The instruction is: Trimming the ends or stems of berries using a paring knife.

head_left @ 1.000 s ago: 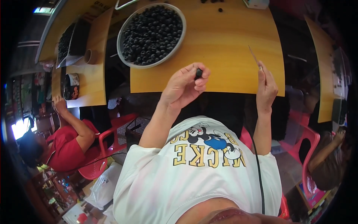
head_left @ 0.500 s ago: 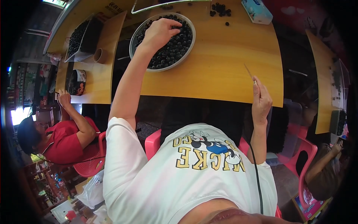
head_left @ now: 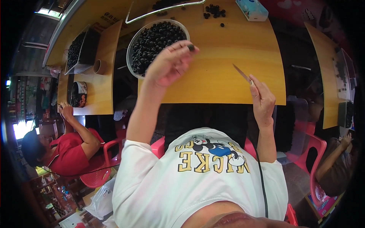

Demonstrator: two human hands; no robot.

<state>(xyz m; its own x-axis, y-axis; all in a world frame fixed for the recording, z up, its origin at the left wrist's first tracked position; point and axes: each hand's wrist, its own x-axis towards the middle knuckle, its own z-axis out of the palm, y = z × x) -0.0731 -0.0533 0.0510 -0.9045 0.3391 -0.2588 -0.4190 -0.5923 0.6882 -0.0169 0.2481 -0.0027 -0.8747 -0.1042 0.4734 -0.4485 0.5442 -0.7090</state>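
A small round black part (head_left: 191,47) is pinched between the fingertips of my left hand (head_left: 169,65), which hovers over the table just right of the bowl. The wide pale bowl (head_left: 130,66) is heaped with many small black ring-like parts (head_left: 159,38); some show a hole. On the right, over the table's near edge, my right hand (head_left: 263,99) is closed around a thin knife (head_left: 241,72). Its narrow blade points up and to the left, apart from the black part. The fingers cover most of the handle.
Loose black parts (head_left: 216,10) lie at the table's far side, near a blue tissue pack (head_left: 252,10). A wire-edged frame (head_left: 163,12) stands behind the bowl. At left, a person in red (head_left: 72,152) sits by another table with a bin (head_left: 81,57). Another person (head_left: 336,163) sits at right.
My left hand has come out of the bowl, moving right and nearer with a black part in its fingertips. The knife in my right hand has shifted slightly left.
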